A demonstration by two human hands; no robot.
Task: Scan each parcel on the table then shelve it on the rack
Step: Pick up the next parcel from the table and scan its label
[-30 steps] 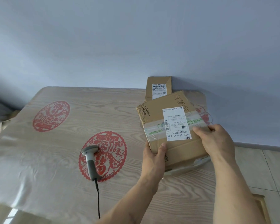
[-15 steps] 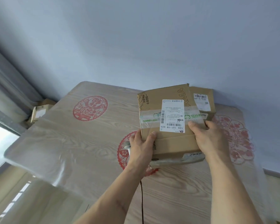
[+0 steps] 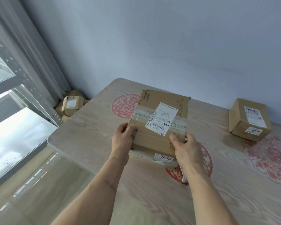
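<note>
A flat cardboard parcel [image 3: 154,143] with a white shipping label and a "2859" sticker is held above the table [image 3: 88,135] between both hands. My left hand [image 3: 122,138] grips its left edge, thumb on top. Its right front corner is gripped by my right hand [image 3: 185,148]. A second, smaller cardboard parcel [image 3: 248,120] with labels stands on the table at the far right. The scanner [image 3: 183,176] lies on the table under my right wrist, mostly hidden. The grey metal rack [image 3: 23,82] stands at the left.
Several small cardboard boxes [image 3: 71,104] sit low in the corner between rack and table. The table has a wood-grain cover with red paper-cut prints. A blue-grey wall runs behind it. Pale floor shows at lower left.
Both hands have carried the flat parcel leftward off the stack, toward the rack side. The view has swung left, so the rack and corner boxes now show and the smaller parcel lies far right.
</note>
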